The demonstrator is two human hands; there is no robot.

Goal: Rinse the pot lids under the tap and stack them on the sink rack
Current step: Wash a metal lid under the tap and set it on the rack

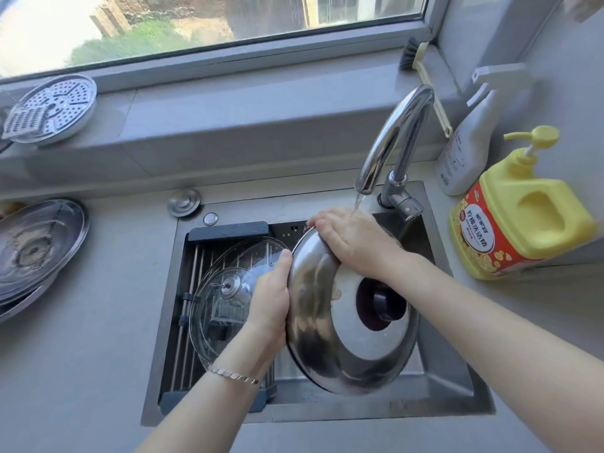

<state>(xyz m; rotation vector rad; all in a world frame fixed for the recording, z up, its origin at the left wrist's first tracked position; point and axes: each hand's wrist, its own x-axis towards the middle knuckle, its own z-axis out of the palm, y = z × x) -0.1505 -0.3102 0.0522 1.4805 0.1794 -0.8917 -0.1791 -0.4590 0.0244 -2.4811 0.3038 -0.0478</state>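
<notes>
Left hand (271,302) and right hand (353,243) on tilted steel lid (327,354) under tap (398,125)

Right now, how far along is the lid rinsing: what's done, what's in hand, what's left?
Done: one glass lid lies on the sink rack. In hand: the steel lid, tilted under the running tap; the left hand grips its rim, and the right hand rests flat on its top. Left: racking it, then the smeared-looking stacked lids on the left counter.
</notes>
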